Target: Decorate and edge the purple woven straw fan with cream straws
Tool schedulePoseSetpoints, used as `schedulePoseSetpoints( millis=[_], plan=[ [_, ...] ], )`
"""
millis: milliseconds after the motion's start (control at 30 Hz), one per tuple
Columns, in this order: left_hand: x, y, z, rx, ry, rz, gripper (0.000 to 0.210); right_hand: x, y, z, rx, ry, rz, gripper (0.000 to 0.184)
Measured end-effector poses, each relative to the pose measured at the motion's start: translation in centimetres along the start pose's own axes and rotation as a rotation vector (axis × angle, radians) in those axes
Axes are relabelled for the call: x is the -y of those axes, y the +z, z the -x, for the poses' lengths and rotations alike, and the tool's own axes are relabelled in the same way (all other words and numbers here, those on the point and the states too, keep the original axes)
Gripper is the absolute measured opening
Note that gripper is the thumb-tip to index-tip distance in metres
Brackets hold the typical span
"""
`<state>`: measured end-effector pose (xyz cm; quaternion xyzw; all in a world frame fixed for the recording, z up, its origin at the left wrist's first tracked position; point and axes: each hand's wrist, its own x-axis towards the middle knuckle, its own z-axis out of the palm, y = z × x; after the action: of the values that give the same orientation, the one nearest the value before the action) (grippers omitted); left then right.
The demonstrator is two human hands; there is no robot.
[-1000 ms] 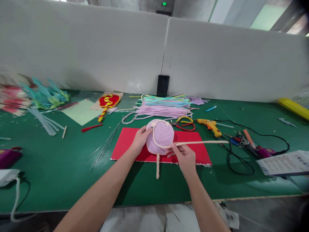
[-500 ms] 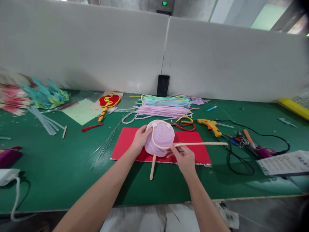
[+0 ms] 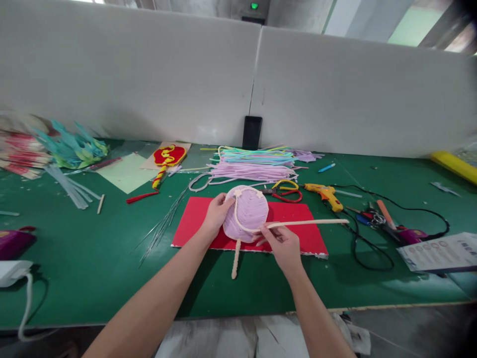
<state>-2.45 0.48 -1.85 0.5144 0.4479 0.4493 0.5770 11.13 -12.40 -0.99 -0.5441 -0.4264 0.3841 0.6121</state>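
Note:
A round lilac fan (image 3: pixel 251 211) with a cream rim and two small cream stars near its top is held above a red board (image 3: pixel 294 214). Its cream twisted handle (image 3: pixel 235 261) points toward me. My left hand (image 3: pixel 218 211) grips the fan's left edge between thumb and fingers. A cream pipe cleaner (image 3: pixel 313 222) curves over the fan's face, and its straight end sticks out to the right. My right hand (image 3: pixel 281 241) pinches this pipe cleaner at the fan's lower right edge. The fingers behind the fan are hidden.
Behind the board lie bundled pastel pipe cleaners (image 3: pixel 257 166) and scissors (image 3: pixel 286 191). A yellow glue gun (image 3: pixel 326 194) with a black cord lies to the right. A red and yellow fan (image 3: pixel 169 155) and thin wires (image 3: pixel 164 223) are on the left. A phone (image 3: pixel 252 132) leans on the partition.
The pipe cleaner's free end has shifted slightly left, and my right hand has moved a touch left with it. My left hand keeps its hold on the fan.

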Motion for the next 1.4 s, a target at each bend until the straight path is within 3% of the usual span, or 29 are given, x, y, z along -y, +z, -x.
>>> schedulePoseSetpoints(
  millis=[200,433,1067,1400],
  plan=[
    [-0.12,0.03,0.10,-0.009,-0.012,-0.011,0.024,0.21,0.37,0.26,0.084,0.018,-0.050,0.019],
    [-0.36,0.16,0.16,0.021,-0.008,-0.009,0.028,0.30,0.35,0.09,0.023,-0.011,-0.030,0.020],
    [0.06,-0.01,0.11,-0.004,0.035,-0.124,0.023,0.09,0.42,0.07,0.028,-0.008,-0.049,0.018],
    [0.16,0.10,-0.01,0.041,0.046,-0.069,0.024,-0.08,-0.14,-0.64,-0.119,0.056,0.000,0.024]
  ],
)
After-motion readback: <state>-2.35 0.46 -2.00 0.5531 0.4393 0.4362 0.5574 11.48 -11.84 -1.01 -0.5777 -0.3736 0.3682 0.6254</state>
